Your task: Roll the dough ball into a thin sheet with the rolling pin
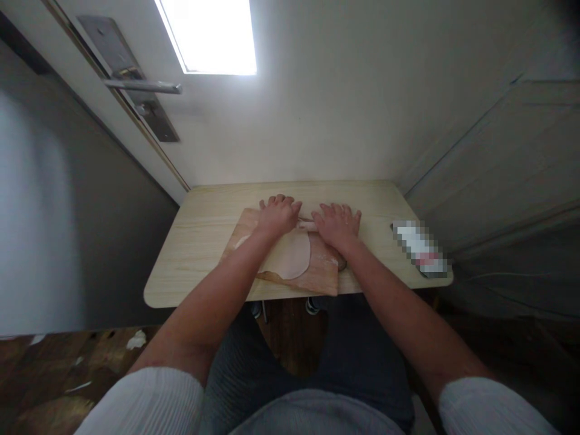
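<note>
A pale, flat sheet of dough (290,258) lies on a wooden board (324,279), with a rounded edge toward the right. Across its far side runs a light wooden rolling pin (308,226), visible only between my hands. My left hand (278,216) is closed over the pin's left part, its fingers reaching over the far side. Over the right part, my right hand (338,222) grips it with the fingers pointing forward. Both palms hide the pin's ends. My left forearm covers part of the dough and board.
The board rests on a small light wood table (194,241) with rounded corners. At the table's right lies a blurred-out phone-like object (421,249). A white door with a metal handle (145,86) stands beyond. White scraps (136,339) lie on the floor at left.
</note>
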Available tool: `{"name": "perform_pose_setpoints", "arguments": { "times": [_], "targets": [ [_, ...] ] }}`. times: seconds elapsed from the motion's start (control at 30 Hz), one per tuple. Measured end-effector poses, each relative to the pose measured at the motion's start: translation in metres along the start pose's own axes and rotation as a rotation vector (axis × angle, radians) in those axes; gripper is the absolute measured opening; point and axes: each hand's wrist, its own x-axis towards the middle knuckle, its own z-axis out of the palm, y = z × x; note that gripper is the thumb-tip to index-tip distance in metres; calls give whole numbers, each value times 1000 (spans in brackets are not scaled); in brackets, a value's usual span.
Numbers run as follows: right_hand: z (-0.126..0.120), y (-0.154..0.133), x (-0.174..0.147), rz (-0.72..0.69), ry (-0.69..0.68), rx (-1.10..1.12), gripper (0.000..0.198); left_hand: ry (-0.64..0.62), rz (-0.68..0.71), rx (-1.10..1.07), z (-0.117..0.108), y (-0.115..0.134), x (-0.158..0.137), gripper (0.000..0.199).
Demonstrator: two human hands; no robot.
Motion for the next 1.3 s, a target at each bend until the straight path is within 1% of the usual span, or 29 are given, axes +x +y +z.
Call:
{"name": "perform_pose_setpoints", "arguments": {
  "times": [0.07,0.23,0.37,0.6,0.83,1.07,1.3],
  "targets": [
    [-1,0,-10,-12,20,3,57,8,1,-15,0,3,-8,41],
    [-2,1,-29,-23,31,11,58,74,-88,-46,5,11,-23,50],
    [-1,4,-42,-32,29,30,61,100,-92,-38,8,16,-34,52],
    [-3,4,-62,-40,39,54,62,91,-66,-4,1,22,-53,55],
    [-5,5,-81,-47,44,43,61,35,-67,-18,-6,29,-70,58],
    [-2,9,-100,-91,87,11,64,42,-40,-37,-9,34,-90,57],
    [-2,10,-110,-118,122,25,64,72,-58,-47,-5,38,-101,56]
  ]
}}
